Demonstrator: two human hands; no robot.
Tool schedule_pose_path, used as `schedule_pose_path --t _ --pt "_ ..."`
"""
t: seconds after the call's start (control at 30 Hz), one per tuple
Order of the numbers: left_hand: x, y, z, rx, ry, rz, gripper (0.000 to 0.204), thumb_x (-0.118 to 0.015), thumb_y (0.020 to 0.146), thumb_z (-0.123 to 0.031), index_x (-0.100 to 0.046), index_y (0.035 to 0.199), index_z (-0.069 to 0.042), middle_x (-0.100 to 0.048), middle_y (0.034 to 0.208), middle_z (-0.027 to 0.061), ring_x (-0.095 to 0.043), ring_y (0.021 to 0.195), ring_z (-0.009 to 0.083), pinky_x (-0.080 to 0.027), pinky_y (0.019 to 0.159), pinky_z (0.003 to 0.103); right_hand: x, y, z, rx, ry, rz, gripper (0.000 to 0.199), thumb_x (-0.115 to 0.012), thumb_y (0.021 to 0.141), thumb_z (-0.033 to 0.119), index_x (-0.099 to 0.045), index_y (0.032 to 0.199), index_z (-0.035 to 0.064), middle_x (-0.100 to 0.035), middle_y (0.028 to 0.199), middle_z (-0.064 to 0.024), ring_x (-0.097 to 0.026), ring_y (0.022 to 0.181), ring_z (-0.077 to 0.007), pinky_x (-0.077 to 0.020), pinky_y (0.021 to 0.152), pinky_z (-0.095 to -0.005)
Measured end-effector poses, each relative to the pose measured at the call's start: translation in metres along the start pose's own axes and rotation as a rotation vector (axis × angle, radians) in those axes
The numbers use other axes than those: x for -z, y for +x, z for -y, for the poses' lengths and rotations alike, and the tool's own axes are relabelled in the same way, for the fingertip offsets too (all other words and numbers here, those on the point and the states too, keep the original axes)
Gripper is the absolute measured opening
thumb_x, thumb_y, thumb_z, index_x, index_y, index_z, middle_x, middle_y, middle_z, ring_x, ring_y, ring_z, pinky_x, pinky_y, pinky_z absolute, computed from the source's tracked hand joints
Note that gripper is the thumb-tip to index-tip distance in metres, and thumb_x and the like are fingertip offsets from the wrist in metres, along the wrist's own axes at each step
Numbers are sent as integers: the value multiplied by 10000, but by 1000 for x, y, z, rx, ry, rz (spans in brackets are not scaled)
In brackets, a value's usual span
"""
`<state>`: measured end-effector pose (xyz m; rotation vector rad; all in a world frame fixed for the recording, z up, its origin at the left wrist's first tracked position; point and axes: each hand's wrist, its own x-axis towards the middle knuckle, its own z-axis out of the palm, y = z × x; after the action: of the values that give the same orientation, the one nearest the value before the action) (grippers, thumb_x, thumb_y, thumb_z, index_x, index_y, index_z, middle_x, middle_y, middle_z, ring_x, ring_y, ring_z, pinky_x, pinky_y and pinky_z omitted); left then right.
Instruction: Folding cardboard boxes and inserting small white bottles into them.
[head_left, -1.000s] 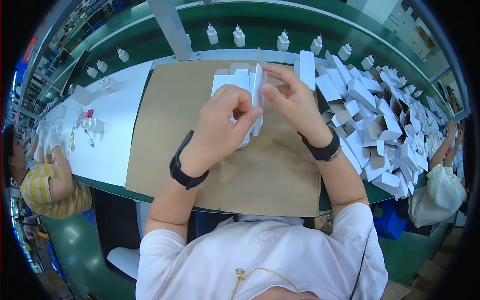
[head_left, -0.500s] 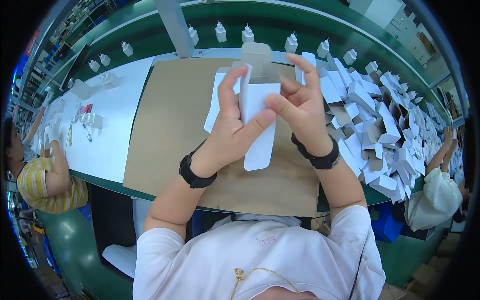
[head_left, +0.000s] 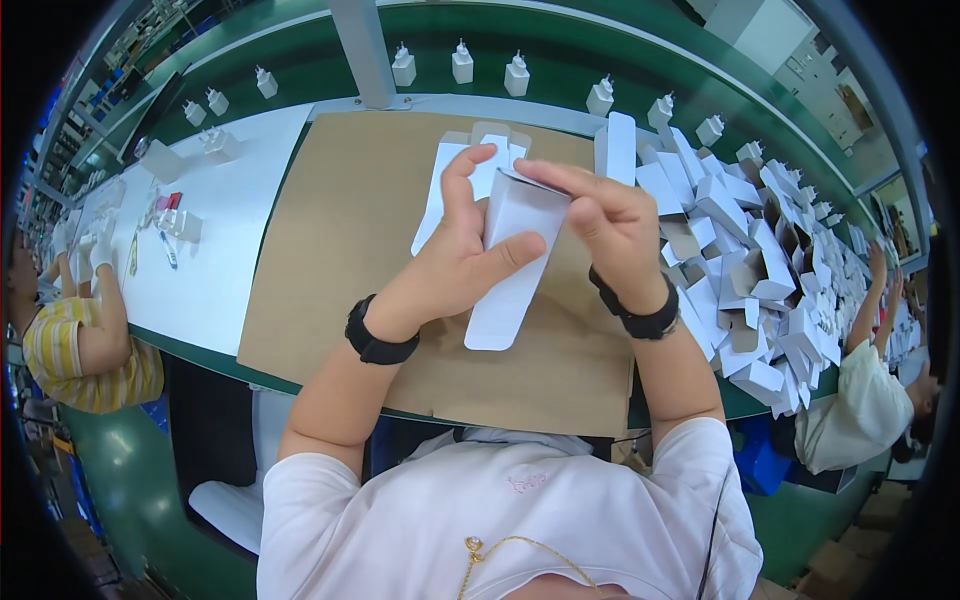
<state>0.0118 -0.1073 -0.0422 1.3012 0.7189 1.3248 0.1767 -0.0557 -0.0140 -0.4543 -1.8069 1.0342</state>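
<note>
A small white cardboard box (head_left: 520,222) is held upright at a slant above the brown board. A long flap (head_left: 498,322) hangs from its lower end. My left hand (head_left: 450,240) is closed around the box, its thumb across the front and its fingers behind the left side. At the top edge, my right hand (head_left: 618,215) lays its fingers along the folded-over end, with the thumb by the upper right corner. Behind my hands, flat unfolded white cartons (head_left: 432,205) lie on the brown board (head_left: 320,240).
To the right is a large heap of white boxes (head_left: 745,260), some with open ends. White pump bottles (head_left: 462,65) stand in a row along the back. A metal post (head_left: 362,55) rises there. Co-workers sit left (head_left: 85,345) and right (head_left: 860,400).
The raised top flap has come down over the box's end. My right hand has moved onto that end, and the box's lower part has swung left.
</note>
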Motion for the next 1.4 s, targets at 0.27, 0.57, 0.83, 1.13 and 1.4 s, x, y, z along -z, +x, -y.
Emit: schedule_pose_path --t 0.27,0.57,0.83,1.13,1.4 --pt "11 -5 -13 66 306 168 869 -687 758 -299 -46 1306 -91 -535 959 200 -563 857 229 -449 752 319 8 3 13 -380 103 33 260 -564 761 43 -640 1003 -14 -650 948 -114 -601 831 -134 -459 773 -244" --pt "8 0 -9 28 250 62 820 -657 787 -294 -50 1299 -88 -538 959 177 -560 862 225 -440 768 316 9 2 5 -151 39 188 255 -592 815 107 -622 1047 4 -599 1096 -134 -555 1037 -221 -427 864 -289" --pt "47 5 -4 5 1375 -484 641 -730 672 -383 -491 1115 14 -573 947 224 -549 899 319 -462 726 344 130 -4 79 30 -652 -792 146 -584 793 36 -652 910 -19 -648 878 -69 -582 798 -108 -438 741 -212" --pt "35 9 -25 236 1158 -370 330 -715 677 -253 -568 816 8 -589 696 148 -580 626 265 -449 568 328 65 7 19 -71 -707 -346 300 -575 838 107 -565 1133 53 -627 1013 -70 -592 831 -124 -465 722 -241" --pt "13 8 -16 -143 834 -62 223 -667 724 -159 -484 733 -32 -559 753 105 -529 642 215 -425 583 311 -8 3 -3 -181 -257 -115 326 -650 800 160 -547 1082 33 -600 878 -59 -581 770 -118 -468 680 -229"
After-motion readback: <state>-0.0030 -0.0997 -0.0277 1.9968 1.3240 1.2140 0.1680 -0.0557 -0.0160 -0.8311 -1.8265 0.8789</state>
